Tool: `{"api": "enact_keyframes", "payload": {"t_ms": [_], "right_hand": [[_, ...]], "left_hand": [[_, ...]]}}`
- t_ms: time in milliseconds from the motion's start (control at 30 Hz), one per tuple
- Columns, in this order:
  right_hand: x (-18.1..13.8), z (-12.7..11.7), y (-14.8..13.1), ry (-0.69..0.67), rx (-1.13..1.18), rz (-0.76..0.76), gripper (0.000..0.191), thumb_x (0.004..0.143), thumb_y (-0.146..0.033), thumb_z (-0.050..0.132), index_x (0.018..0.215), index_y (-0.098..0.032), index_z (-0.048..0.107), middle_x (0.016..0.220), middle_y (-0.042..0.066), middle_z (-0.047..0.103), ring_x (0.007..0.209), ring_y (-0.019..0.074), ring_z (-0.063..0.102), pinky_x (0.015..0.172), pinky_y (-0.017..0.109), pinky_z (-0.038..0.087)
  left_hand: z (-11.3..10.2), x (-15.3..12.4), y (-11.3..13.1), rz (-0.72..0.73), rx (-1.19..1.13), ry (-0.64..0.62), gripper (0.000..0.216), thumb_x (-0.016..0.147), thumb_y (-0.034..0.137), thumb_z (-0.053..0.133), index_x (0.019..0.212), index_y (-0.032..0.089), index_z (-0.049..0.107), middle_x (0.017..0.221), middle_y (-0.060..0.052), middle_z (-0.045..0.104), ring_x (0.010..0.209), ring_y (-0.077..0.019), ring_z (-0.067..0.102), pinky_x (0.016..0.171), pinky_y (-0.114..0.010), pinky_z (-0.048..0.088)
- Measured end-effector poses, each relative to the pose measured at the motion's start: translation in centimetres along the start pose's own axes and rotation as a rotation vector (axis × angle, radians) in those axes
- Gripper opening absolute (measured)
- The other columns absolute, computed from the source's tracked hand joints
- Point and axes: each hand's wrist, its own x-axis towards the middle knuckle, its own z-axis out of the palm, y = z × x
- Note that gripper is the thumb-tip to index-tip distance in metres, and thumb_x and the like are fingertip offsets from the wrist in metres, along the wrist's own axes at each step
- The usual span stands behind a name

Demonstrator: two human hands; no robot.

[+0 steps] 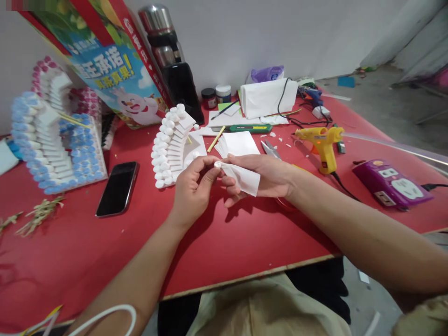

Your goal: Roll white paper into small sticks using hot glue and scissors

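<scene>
A small white paper strip (247, 179) is held between both hands above the red table, its left end rolled into a small curl. My left hand (196, 184) pinches that rolled end between thumb and fingertips. My right hand (264, 175) is closed on the flat part, the strip lying across its fingers. Just behind the hands lies a stack of white paper squares (241, 143). Left of it stands a curved stair-like model (166, 149) edged with white round pieces. Scissors (270, 149) lie partly hidden behind my right hand.
On the right are a yellow glue gun (324, 147) and a purple power strip (388, 184) with cords. A phone (117, 189) and a blue-and-white model (58, 144) occupy the left. A green utility knife (250, 128) lies behind the paper stack. The table's front edge (252, 276) is near my lap.
</scene>
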Motion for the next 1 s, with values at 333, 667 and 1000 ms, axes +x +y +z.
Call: {"api": "enact_keyframes", "payload": {"t_ms": [333, 667, 1000], "right_hand": [[0.0, -0.3, 0.3, 0.171, -0.267, -0.149, 0.021, 0.091, -0.035, 0.073, 0.097, -0.014, 0.072, 0.089, 0.005, 0.067, 0.069, 0.0145, 0.062, 0.073, 0.037, 0.063], [-0.1, -0.6, 0.2, 0.29, -0.522, -0.216, 0.02, 0.085, -0.026, 0.075, 0.098, -0.011, 0.077, 0.068, 0.0, 0.066, 0.054, 0.0084, 0.052, 0.054, 0.023, 0.043], [0.2, 0.9, 1.0, 0.582, -0.946, -0.394, 0.027, 0.086, -0.041, 0.073, 0.081, -0.015, 0.067, 0.055, -0.002, 0.059, 0.052, 0.0113, 0.052, 0.053, 0.025, 0.038]], "left_hand": [[0.0, 0.2, 0.0, -0.083, -0.112, 0.011, 0.016, 0.096, 0.035, 0.067, 0.096, 0.019, 0.069, 0.078, 0.0, 0.064, 0.066, -0.0108, 0.056, 0.067, -0.024, 0.048], [0.1, 0.1, 0.1, -0.114, -0.075, 0.022, 0.019, 0.093, 0.038, 0.069, 0.096, 0.019, 0.07, 0.076, -0.001, 0.064, 0.064, -0.012, 0.056, 0.063, -0.024, 0.048], [0.6, -0.1, -0.1, -0.144, -0.128, 0.047, 0.019, 0.092, 0.036, 0.071, 0.093, 0.017, 0.069, 0.078, -0.002, 0.067, 0.057, -0.0096, 0.054, 0.056, -0.023, 0.049]]}}
